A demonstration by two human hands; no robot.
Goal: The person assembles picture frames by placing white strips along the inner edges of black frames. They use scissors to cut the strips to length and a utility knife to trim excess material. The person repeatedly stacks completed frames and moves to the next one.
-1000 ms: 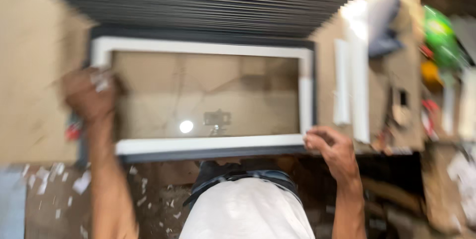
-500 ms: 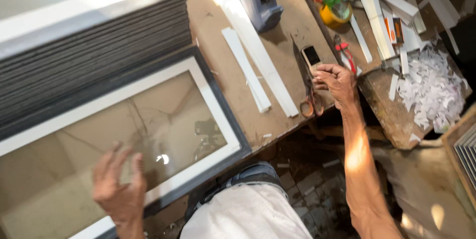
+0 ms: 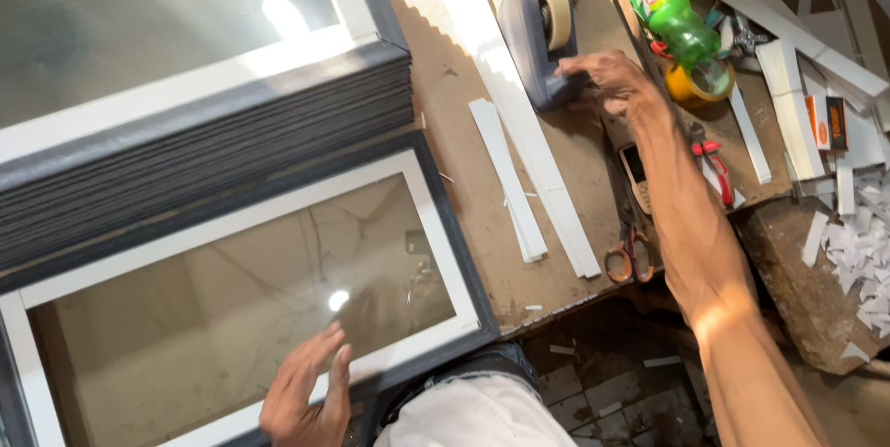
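A dark picture frame [image 3: 451, 245] with a white inner border and glass lies flat on the workbench in front of me. My left hand [image 3: 309, 396] rests flat on its lower edge and glass, fingers spread. Behind it stands a tall stack of like frames [image 3: 213, 132]. My right hand [image 3: 614, 79] reaches across the bench and touches the base of a grey tape dispenser [image 3: 538, 31] with a roll of beige tape; its fingers curl on the dispenser's near end.
White strips [image 3: 524, 164] lie on the brown bench. Right of my arm are a green bottle [image 3: 666, 9], a yellow tape roll [image 3: 700, 83], a small phone [image 3: 636, 169], orange-handled scissors [image 3: 630, 252], red pliers [image 3: 712, 161] and paper scraps [image 3: 858, 252].
My right hand has moved from near the scissors and phone up to the tape dispenser. The left hand stays on the frame, now nearer its lower edge. The view has shifted.
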